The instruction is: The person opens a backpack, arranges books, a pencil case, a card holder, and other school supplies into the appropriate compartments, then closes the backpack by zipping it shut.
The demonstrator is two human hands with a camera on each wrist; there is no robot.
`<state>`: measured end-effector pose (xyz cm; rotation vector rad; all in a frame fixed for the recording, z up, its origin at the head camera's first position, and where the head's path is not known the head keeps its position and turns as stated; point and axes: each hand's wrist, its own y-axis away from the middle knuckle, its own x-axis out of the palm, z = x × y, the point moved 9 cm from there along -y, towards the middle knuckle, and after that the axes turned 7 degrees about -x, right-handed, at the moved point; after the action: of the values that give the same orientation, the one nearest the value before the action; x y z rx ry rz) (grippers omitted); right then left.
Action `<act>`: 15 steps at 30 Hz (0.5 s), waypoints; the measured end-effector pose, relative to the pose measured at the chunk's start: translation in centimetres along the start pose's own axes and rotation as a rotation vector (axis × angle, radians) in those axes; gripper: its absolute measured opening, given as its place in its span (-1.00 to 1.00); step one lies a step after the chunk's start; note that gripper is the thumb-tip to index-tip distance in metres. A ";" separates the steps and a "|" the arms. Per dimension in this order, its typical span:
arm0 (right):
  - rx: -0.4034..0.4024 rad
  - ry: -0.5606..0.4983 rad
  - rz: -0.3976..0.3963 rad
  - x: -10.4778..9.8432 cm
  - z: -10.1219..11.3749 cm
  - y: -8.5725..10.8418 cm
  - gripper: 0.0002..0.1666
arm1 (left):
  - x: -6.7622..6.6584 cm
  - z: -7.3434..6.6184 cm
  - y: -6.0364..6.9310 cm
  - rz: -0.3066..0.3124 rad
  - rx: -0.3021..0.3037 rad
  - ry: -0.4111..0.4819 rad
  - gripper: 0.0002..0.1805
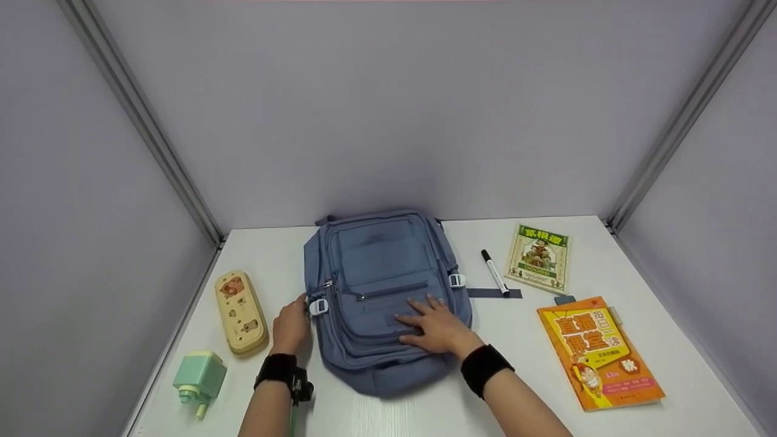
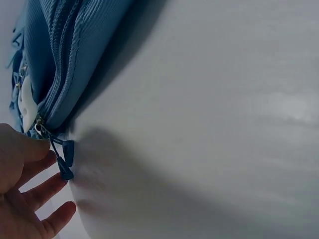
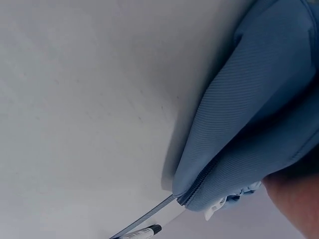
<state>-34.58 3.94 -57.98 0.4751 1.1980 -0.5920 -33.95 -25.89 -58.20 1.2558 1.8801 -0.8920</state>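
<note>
Left hand (image 1: 290, 328) at the zip pulls (image 2: 65, 169), right hand (image 1: 438, 329) spread on the backpack (image 1: 388, 255)

We see the blue backpack lying front up in the middle of the white table (image 1: 394, 419), its long axis running from near to far, top end at the far side. The relation that matters most, as we judge it, is at its left side: the dark zip pulls lie right at the thumb and index tips of the left hand, just beside the left white buckle (image 1: 318, 307). That hand is much the nearer one to them; the bag's body lies to its right. Its thumb and index come close together at the cords while the other fingers stretch apart, and we cannot tell whether the cords are pinched.

The right hand rests on the near right part of the bag's front, fingers fanned out and grasping nothing that we can see. The front pocket zipper (image 1: 394, 291) lies on the far side of those fingers, running left to right. Beyond the bag's right edge, a marker (image 1: 495, 273) has its near end over a flat strap (image 1: 479, 293).
</note>
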 end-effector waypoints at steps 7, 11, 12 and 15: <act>0.009 -0.036 0.016 0.3 0.1 0.0 -0.32 | 0.2 0.9 0.0 -0.013 -0.080 -0.011 -0.76; 0.000 -0.042 0.009 0.0 0.3 -0.1 -0.32 | 0.4 1.3 0.4 0.043 -0.151 0.023 -0.86; -0.003 -0.040 0.005 -0.1 0.4 -0.1 -0.33 | 0.4 1.2 0.5 0.050 -0.155 0.030 -0.87; -0.001 -0.032 0.008 -0.1 0.3 0.0 -0.33 | 0.3 0.5 1.0 0.055 -0.137 0.032 -0.88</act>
<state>-34.37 3.79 -57.77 0.4678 1.1650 -0.5898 -33.01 -25.90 -58.91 1.2381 1.8884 -0.7065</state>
